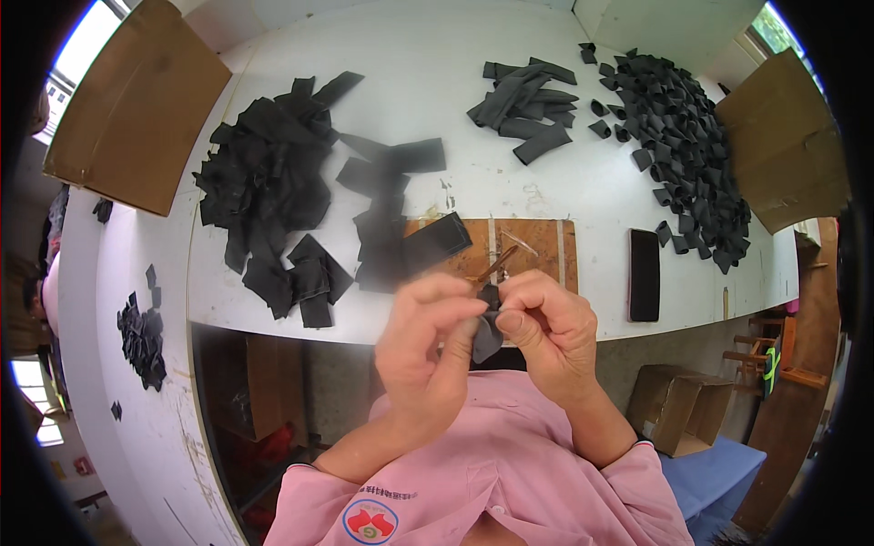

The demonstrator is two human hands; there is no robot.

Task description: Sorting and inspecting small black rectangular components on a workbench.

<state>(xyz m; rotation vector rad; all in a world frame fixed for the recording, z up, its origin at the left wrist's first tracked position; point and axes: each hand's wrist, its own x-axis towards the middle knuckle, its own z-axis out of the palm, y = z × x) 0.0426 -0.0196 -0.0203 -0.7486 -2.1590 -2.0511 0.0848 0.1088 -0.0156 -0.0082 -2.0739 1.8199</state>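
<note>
Near the table's front edge, my two hands meet on a small dark grey fabric piece [487,338], which looks curled or folded. My left hand [421,344] pinches it between thumb and fingertips from the left; that hand is slightly blurred. On the other side my right hand [553,335] grips its upper part, thumb against bent fingers. Part of the piece is hidden by the fingers. Just beyond them lies a brown-handled tool [497,264], perhaps small scissors, over a wooden board [551,250]. A flat dark fabric strip [439,238] overlaps the board's left side.
A large heap of flat dark fabric pieces [273,164] spreads at the left. Longer strips [523,100] lie at the back, and many small folded pieces [678,136] at the right. A phone [644,275] rests right of the board. Cardboard boxes [137,105] flank the table.
</note>
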